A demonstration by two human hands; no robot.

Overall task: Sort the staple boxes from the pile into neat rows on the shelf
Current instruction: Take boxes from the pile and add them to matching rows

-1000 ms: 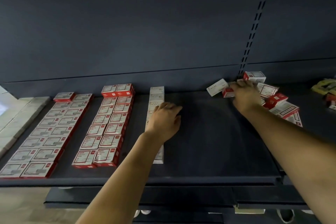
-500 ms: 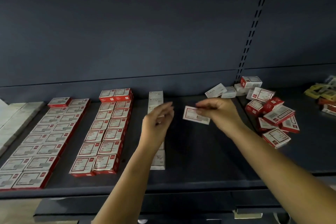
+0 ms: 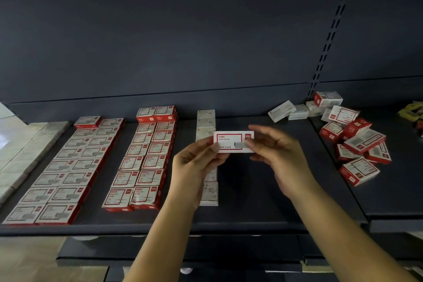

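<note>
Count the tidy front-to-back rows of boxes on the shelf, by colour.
Red-and-white rows: 4
Plain white rows: 1
Total: 5
The pale blocks at far left are too blurred to class.

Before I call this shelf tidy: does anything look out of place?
Yes. The pile at the right is still a jumble, its boxes tilted and overlapping. One box is off the shelf, held in both hands. The rows at the left lie straight.
</note>
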